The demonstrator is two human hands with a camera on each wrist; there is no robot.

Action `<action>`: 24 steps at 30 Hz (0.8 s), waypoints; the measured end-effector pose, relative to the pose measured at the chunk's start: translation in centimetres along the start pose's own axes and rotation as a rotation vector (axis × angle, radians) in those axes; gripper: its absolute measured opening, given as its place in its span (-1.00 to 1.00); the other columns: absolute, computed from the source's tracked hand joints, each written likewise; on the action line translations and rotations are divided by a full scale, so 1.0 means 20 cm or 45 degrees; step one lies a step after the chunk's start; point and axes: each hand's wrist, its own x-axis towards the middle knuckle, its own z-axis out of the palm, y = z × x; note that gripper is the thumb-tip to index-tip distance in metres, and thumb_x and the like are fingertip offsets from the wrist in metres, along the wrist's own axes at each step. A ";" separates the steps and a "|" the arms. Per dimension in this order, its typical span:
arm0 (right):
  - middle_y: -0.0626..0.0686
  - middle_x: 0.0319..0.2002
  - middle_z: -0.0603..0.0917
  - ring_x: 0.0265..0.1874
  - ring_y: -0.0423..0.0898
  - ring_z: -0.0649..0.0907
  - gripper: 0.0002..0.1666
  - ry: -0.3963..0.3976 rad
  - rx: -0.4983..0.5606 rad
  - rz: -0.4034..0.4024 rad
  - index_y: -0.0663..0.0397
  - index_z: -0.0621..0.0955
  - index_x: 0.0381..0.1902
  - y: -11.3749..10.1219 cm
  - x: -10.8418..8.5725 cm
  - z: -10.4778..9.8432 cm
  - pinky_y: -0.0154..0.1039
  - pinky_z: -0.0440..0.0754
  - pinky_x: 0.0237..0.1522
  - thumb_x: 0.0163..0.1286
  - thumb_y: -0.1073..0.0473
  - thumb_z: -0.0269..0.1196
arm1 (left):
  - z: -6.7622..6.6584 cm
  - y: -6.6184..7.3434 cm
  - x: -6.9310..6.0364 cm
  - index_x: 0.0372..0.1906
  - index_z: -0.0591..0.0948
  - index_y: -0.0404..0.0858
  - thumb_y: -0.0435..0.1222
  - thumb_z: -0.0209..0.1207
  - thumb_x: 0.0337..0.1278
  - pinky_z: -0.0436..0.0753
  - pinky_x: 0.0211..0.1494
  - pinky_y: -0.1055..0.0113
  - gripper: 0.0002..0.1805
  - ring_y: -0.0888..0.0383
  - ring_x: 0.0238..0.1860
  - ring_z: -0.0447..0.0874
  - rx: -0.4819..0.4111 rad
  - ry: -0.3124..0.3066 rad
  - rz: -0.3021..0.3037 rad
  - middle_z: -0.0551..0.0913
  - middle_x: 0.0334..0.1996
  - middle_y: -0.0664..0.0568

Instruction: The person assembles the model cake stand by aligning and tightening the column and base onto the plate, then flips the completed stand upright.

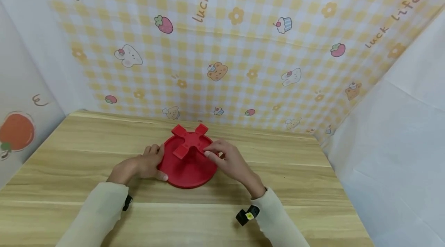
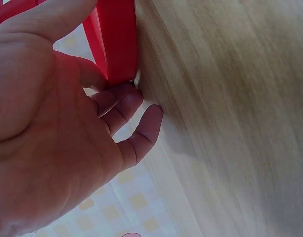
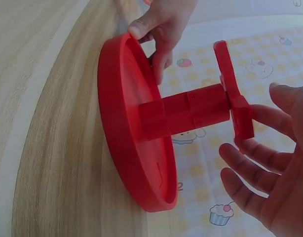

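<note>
A red stand stands on the wooden table. It has a round, rimmed base [image 1: 187, 179], a thick central post [image 3: 186, 111] and a cross-shaped top [image 1: 191, 140]. My left hand [image 1: 147, 164] grips the base's rim at its left side, thumb toward the front and fingers farther back. In the left wrist view, the fingers [image 2: 124, 106] curl low at the rim beside the table. My right hand [image 1: 229, 160] is at the right-hand arm of the cross. The right wrist view shows its index finger against that arm, with the thumb apart and the other fingers spread.
The wooden table [image 1: 288, 185] extends around the stand. A yellow checked cloth [image 1: 257, 54] with cartoon prints hangs behind it, and white sheets [image 1: 393, 131] hang at the sides. Black wrist straps [image 1: 247, 215] show at the sleeves.
</note>
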 end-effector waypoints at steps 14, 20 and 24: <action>-0.07 -0.15 0.62 -0.27 -0.18 0.53 -0.74 -0.077 -0.041 0.004 -0.01 0.73 0.03 -0.07 0.00 0.03 -0.38 0.61 -0.35 0.42 0.17 0.28 | 0.00 0.00 0.00 0.48 -0.06 -0.63 0.01 0.45 -0.06 0.39 0.21 -0.30 0.28 -0.34 0.28 0.07 -0.010 0.000 0.008 0.16 0.29 -0.44; -0.08 -0.17 0.60 -0.30 -0.21 0.54 -0.71 -0.116 -0.042 -0.004 0.00 0.71 0.08 -0.09 0.00 0.04 -0.38 0.63 -0.35 0.44 0.21 0.25 | 0.00 0.00 0.00 0.47 -0.06 -0.63 0.00 0.46 -0.07 0.39 0.20 -0.32 0.27 -0.35 0.29 0.07 -0.012 0.001 0.011 0.16 0.29 -0.44; -0.08 -0.17 0.58 -0.31 -0.23 0.54 -0.69 -0.145 -0.040 0.022 -0.01 0.69 0.12 -0.10 0.00 0.04 -0.41 0.63 -0.36 0.45 0.22 0.23 | 0.00 0.00 0.00 0.48 -0.05 -0.62 0.01 0.46 -0.07 0.36 0.21 -0.34 0.27 -0.36 0.30 0.06 -0.012 0.001 0.010 0.16 0.29 -0.44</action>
